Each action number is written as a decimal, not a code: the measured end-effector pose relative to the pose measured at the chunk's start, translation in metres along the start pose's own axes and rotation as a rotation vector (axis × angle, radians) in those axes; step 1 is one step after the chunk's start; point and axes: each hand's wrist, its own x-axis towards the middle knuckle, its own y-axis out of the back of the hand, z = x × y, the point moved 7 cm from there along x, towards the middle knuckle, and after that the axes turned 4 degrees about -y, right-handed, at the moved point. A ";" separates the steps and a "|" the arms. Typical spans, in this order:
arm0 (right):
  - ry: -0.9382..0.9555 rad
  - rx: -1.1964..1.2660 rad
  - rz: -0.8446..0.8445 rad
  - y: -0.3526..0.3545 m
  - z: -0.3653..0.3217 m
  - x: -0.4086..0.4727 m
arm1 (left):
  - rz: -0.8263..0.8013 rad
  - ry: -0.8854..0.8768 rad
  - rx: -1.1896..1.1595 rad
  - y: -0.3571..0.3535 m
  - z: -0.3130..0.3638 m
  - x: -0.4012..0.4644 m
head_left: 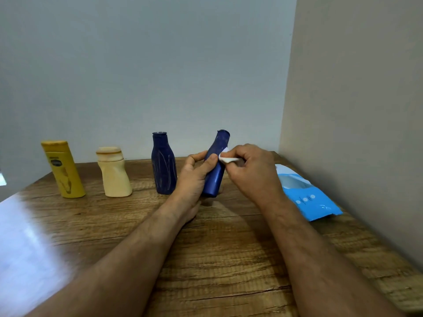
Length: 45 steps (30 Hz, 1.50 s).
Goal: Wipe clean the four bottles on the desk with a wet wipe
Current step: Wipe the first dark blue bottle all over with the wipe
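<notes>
A wooden worktop (229, 248) ran into a corner of pale, plain walls. The left hand (194, 175) gripped a slim blue bottle (216, 165) around its middle, thumb across the front. The bottle stood on its base near the middle of the worktop, its long axis tilted, the cap end leaning up and to the right. The right hand (249, 168) pinched a white wet wipe (227, 158) against the bottle's upper right side. To the left stood a dark blue bottle (163, 165), a cream bottle (114, 173) and a yellow bottle (63, 170), all upright. A blue wipe packet (306, 195) lay flat at the right.
</notes>
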 end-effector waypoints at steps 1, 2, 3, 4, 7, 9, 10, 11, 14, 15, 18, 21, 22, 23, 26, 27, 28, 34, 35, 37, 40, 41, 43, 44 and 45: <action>-0.015 0.014 0.043 0.003 0.001 0.001 | -0.005 0.011 -0.016 -0.001 0.000 -0.001; -0.028 0.029 0.063 0.004 0.003 0.002 | -0.008 0.019 -0.037 -0.002 -0.001 -0.001; -0.035 0.037 0.064 0.003 0.003 0.002 | -0.015 0.026 -0.058 -0.004 -0.001 -0.001; -0.036 0.040 0.045 0.001 0.004 0.001 | -0.025 0.032 -0.073 -0.005 -0.002 -0.001; -0.042 0.085 -0.129 -0.010 0.005 -0.004 | -0.022 0.026 -0.078 -0.004 -0.003 0.002; -0.029 0.095 -0.264 -0.016 0.006 -0.008 | 0.017 0.026 -0.045 0.000 -0.004 0.006; -0.023 0.086 -0.312 -0.018 0.007 -0.010 | 0.046 0.035 -0.038 0.002 -0.004 0.006; -0.016 0.065 -0.336 -0.019 0.008 -0.010 | 0.079 0.053 -0.049 0.003 -0.005 0.007; -0.014 -0.005 -0.245 -0.017 0.009 -0.007 | 0.117 0.088 -0.141 0.001 -0.006 0.008; -0.023 -0.018 -0.182 -0.015 0.009 -0.004 | 0.096 0.090 -0.158 -0.001 -0.006 0.007; -0.041 -0.023 -0.005 -0.005 0.006 0.001 | 0.006 0.098 -0.147 -0.009 -0.007 0.004; -0.032 -0.023 0.092 0.004 0.005 0.004 | -0.055 0.088 -0.135 -0.013 -0.009 0.002; -0.021 -0.032 0.091 0.005 0.004 0.004 | -0.055 0.085 -0.138 -0.013 -0.008 0.002; -0.003 -0.050 0.075 0.004 0.003 0.003 | -0.047 0.081 -0.143 -0.013 -0.007 0.002; 0.051 -0.072 -0.045 -0.005 -0.001 -0.003 | 0.032 0.057 -0.180 -0.011 -0.002 0.003; 0.068 -0.069 -0.092 -0.008 -0.002 -0.005 | 0.064 0.053 -0.194 -0.010 -0.001 0.006; 0.078 -0.066 -0.133 -0.011 -0.002 -0.006 | 0.090 0.055 -0.203 -0.011 0.001 0.010; 0.105 -0.162 -0.151 -0.016 -0.001 -0.005 | 0.152 0.143 -0.275 -0.017 -0.003 0.020; 0.095 -0.189 -0.135 -0.017 0.001 -0.003 | 0.144 0.145 -0.277 -0.018 -0.007 0.019; 0.076 -0.234 -0.066 -0.016 0.005 0.000 | 0.090 0.132 -0.273 -0.022 -0.013 0.019; 0.029 -0.211 0.068 -0.007 0.008 0.006 | 0.019 0.109 -0.291 -0.030 -0.013 0.020; 0.016 -0.195 0.085 -0.005 0.007 0.010 | 0.007 0.105 -0.293 -0.030 -0.012 0.020; 0.000 -0.213 0.065 -0.008 0.006 0.019 | -0.002 0.097 -0.307 -0.030 -0.011 0.022; 0.002 -0.235 0.042 -0.010 0.004 0.026 | 0.000 0.090 -0.309 -0.028 -0.010 0.023; 0.011 -0.246 0.022 -0.012 0.002 0.032 | 0.007 0.081 -0.308 -0.026 -0.009 0.025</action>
